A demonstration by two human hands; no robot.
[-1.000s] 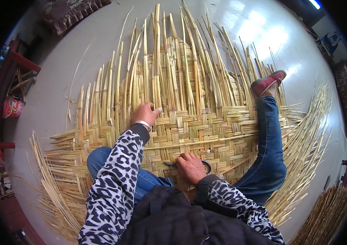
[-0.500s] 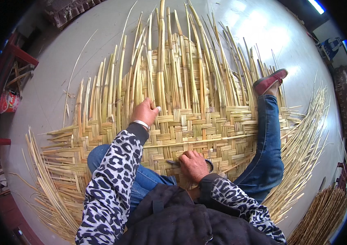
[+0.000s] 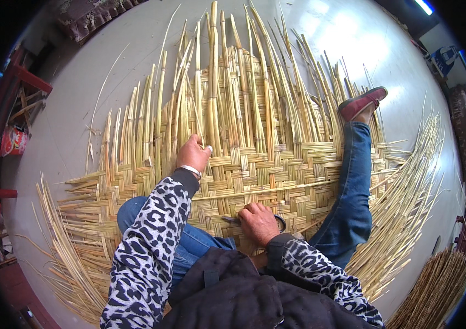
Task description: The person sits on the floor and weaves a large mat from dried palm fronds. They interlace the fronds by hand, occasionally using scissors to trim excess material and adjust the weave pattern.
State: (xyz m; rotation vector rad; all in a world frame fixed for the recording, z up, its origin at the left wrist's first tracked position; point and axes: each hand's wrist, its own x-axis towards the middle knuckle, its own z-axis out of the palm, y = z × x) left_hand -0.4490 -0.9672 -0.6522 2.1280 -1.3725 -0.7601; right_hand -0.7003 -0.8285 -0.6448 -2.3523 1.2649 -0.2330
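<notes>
Here, woven mat (image 3: 293, 181) beneath left hand (image 3: 194, 154), right hand (image 3: 259, 223).

White glare (image 3: 348, 46) is reflected at upper right by the smooth grey floor (image 3: 60, 131), flanked at left by dark-red wooden furniture (image 3: 34, 80) and patterned cloth (image 3: 93, 17).

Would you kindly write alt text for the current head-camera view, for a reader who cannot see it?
Seen from above, a person's left hand touches the loose strips of a partly woven mat while the right hand covers most of what looks like scissors. A jeans-clad leg with a red shoe stretches over the mat's right part.
</notes>
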